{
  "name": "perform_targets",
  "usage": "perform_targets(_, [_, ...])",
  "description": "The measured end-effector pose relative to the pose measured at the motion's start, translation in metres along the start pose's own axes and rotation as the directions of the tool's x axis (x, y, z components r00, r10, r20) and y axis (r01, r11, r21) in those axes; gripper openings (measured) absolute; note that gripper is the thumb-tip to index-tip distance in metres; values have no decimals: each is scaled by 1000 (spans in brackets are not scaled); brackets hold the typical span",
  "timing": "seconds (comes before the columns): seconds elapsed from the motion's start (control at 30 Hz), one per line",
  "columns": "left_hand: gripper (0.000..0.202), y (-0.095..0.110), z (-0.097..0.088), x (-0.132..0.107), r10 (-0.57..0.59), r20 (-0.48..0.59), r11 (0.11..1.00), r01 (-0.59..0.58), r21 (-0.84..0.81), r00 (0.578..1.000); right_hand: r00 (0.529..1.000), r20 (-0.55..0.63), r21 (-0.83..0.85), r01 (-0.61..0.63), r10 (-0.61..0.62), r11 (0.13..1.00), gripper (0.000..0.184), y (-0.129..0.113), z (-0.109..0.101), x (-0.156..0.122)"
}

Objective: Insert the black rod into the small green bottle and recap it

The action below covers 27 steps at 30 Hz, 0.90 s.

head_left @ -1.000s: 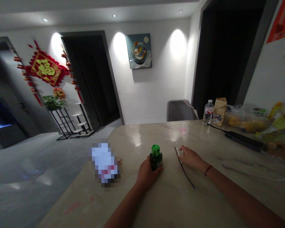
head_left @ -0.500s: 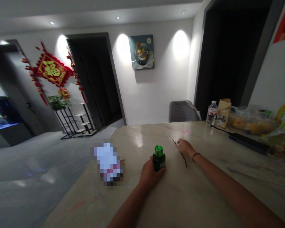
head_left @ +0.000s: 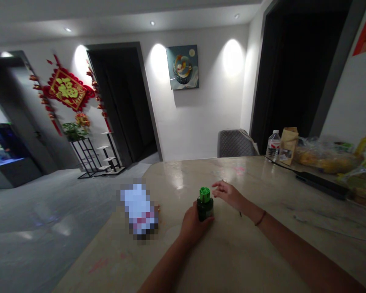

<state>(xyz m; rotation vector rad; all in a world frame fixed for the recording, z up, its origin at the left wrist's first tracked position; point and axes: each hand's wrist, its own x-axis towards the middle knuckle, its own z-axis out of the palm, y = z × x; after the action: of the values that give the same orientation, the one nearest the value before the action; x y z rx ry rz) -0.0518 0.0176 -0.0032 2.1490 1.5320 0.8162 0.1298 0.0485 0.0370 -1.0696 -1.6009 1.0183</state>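
My left hand (head_left: 192,221) is wrapped round a small dark bottle (head_left: 205,208), which stands upright on the table (head_left: 171,260). A bright green cap (head_left: 204,194) tops the bottle. Just right of the cap, my right hand (head_left: 228,194) hovers with its fingers apart and nothing seen in them. Below the right wrist shows the tip of a thin black stick (head_left: 240,213); my hand and forearm hide the rest.
A pixelated bright object (head_left: 138,209) lies on the table's left side. At the right stand a water bottle (head_left: 273,147), a paper bag (head_left: 288,146), plastic bags of food (head_left: 323,156) and a long black device (head_left: 321,185). A grey chair (head_left: 236,143) is beyond the far edge.
My right hand has moved left from beside the black stick towards the green cap, its fingers now apart. My left hand and the bottle have stayed in place.
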Motion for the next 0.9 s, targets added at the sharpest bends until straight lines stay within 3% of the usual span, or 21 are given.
perform_targets(0.13, [51, -3, 2, 0, 43, -14, 999, -43, -23, 999, 990, 100, -35, 103, -99, 994, 57, 3, 20, -3])
perform_targets(0.3, [66, -3, 3, -1, 60, -11, 997, -60, 49, 998, 970, 219, -88, 132, -110, 987, 38, 7, 23, 7])
perform_targets(0.4, [77, -5, 5, -1, 62, 11, 993, -63, 104, 998, 985, 132, -151, 127, -107, 980, 37, 14, 13, 20])
perform_targets(0.5, [81, -8, 7, -1, 26, 45, 986, -33, 165, 999, 995, -33, -271, 82, -94, 959, 34, 25, -3, 36])
perform_targets(0.57, [78, -8, 8, -1, 31, 50, 980, -41, 196, 998, 979, -190, -364, 6, -80, 931, 34, 32, -15, 49])
perform_targets(0.67, [71, -9, 8, 0, 46, 40, 974, -54, 219, 998, 943, -327, -398, -83, -57, 913, 38, 42, -31, 66])
perform_targets(0.77, [66, -12, 8, 1, 62, 18, 974, -64, 216, 998, 943, -333, -329, -125, 9, 936, 46, 46, -42, 73])
perform_targets(0.9, [54, -13, 9, 1, 92, -3, 971, -89, 224, 996, 971, -203, -108, -149, 125, 983, 49, 47, -53, 62])
